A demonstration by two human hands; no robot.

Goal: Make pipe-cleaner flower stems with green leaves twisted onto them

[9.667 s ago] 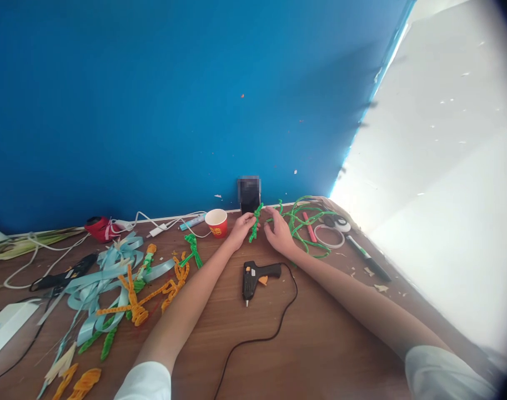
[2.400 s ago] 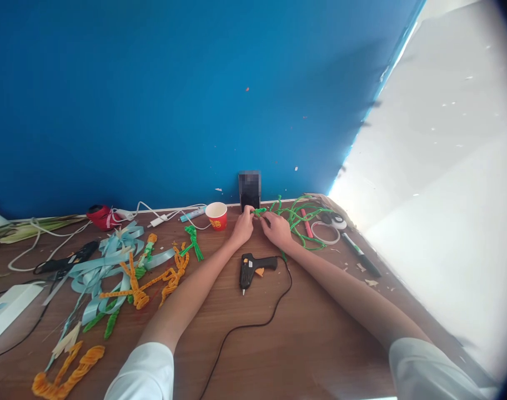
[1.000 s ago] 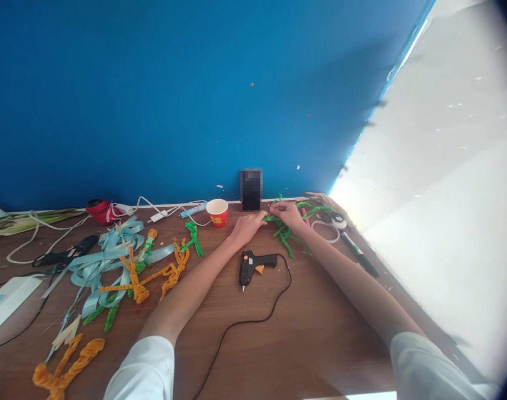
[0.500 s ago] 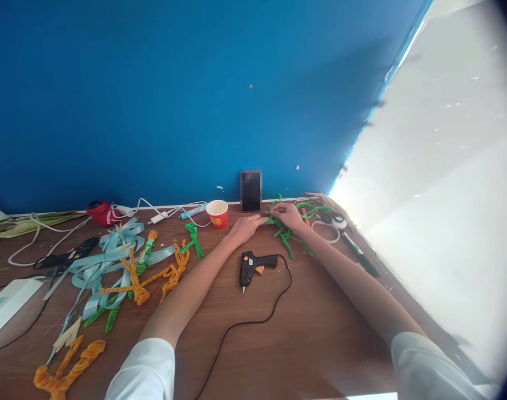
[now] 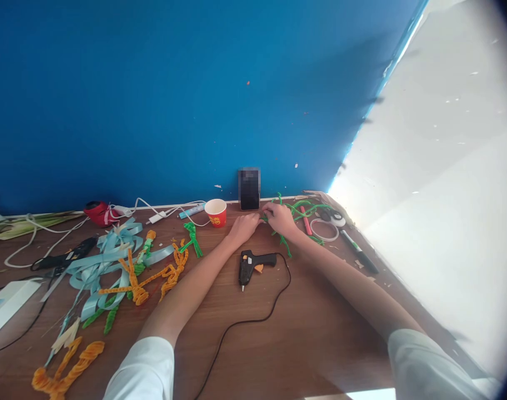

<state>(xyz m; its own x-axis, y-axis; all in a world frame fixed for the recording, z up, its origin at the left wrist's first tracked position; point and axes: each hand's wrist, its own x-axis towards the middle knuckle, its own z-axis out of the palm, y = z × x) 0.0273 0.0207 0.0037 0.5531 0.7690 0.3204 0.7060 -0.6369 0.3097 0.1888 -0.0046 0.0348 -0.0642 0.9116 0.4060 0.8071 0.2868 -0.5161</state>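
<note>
My left hand (image 5: 245,228) and my right hand (image 5: 280,218) meet near the back of the brown table, fingertips almost touching. Both pinch a bunch of green pipe cleaners (image 5: 284,244), whose fuzzy strands stick out above and below my right hand. The part between the fingertips is small and mostly covered. On the table in front of my hands lies a black glue gun (image 5: 247,266), its nozzle pointing toward me. Left of my left hand stands a red paper cup (image 5: 217,214). A green knotted pipe-cleaner piece (image 5: 190,239) lies beside the cup.
A phone (image 5: 249,189) leans against the blue wall. Light-blue ribbon (image 5: 101,261) and orange pipe-cleaner pieces (image 5: 140,294) are heaped at left, near a white power strip (image 5: 7,311). At right lie a tape ring (image 5: 325,230), scissors (image 5: 336,218) and a marker (image 5: 359,250).
My right hand has shifted slightly left, bringing its fingertips to those of my left hand and covering more of the green strands. A red stick beside it shows more fully.
</note>
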